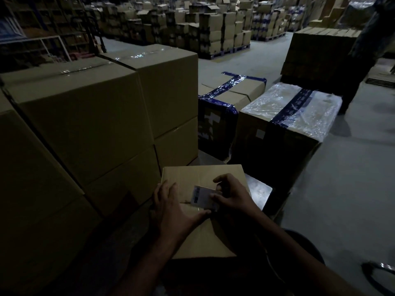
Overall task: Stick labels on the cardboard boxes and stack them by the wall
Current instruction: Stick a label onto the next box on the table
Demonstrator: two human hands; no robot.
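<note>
Small white rectangular label (203, 197) pinched in right hand (232, 194), just above plain brown cardboard box (198, 236); left hand (171, 210) spread flat on lid, alongside.

The small box (201, 212) under the hands is plain brown cardboard, matt and slightly fibrous. The label (204, 197) on it is pale paper with a faint sheen. The tall stacked boxes (85, 116) are the same dull corrugated cardboard, their top seams closed with clear glossy tape (139, 54). One carton (226, 99) wears shiny dark-blue plastic tape; its neighbour (292, 112) is wrapped in crinkled, glossy transparent film. The floor (352, 178) looks like smooth grey concrete. A metal plate (259, 193) beside the small box glints.
</note>
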